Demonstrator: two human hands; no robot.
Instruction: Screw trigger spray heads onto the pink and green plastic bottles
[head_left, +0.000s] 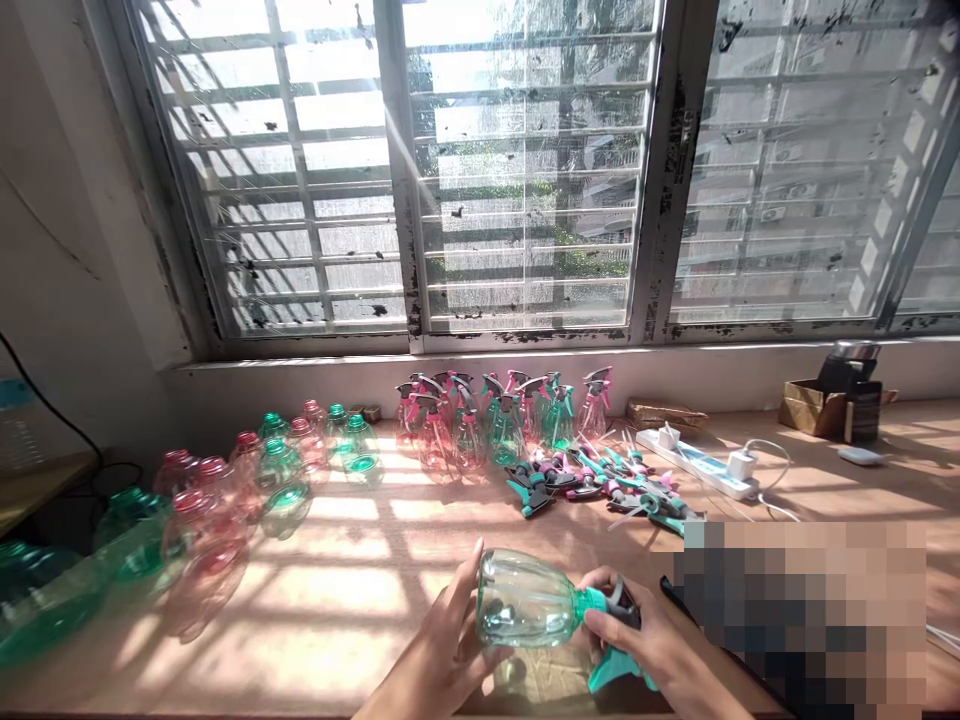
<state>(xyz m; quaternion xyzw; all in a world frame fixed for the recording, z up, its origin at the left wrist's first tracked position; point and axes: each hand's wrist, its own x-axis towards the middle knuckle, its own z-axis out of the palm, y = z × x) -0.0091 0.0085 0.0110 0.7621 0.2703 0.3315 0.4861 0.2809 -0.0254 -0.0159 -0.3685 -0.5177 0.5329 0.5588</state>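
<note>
A clear green spray bottle (525, 597) lies sideways in the air between my hands, close to the table's front edge. My left hand (457, 625) cups its base end, thumb up and fingers underneath. With my right hand (637, 630) I grip the sprayer head (622, 607) at the neck, where a teal collar meets the green bottle. The teal trigger (613, 670) points down below my right fingers. Just beyond lies a pile of loose sprayer heads (592, 480) in grey, teal and pink, with thin tubes.
Open pink and green bottles (214, 490) stand at the left. Bottles with sprayer heads (469, 440) line the wall by the window. A white power strip (697, 465) and a cardboard box (814, 408) are at the right. A blurred-out patch (817, 610) covers the right front.
</note>
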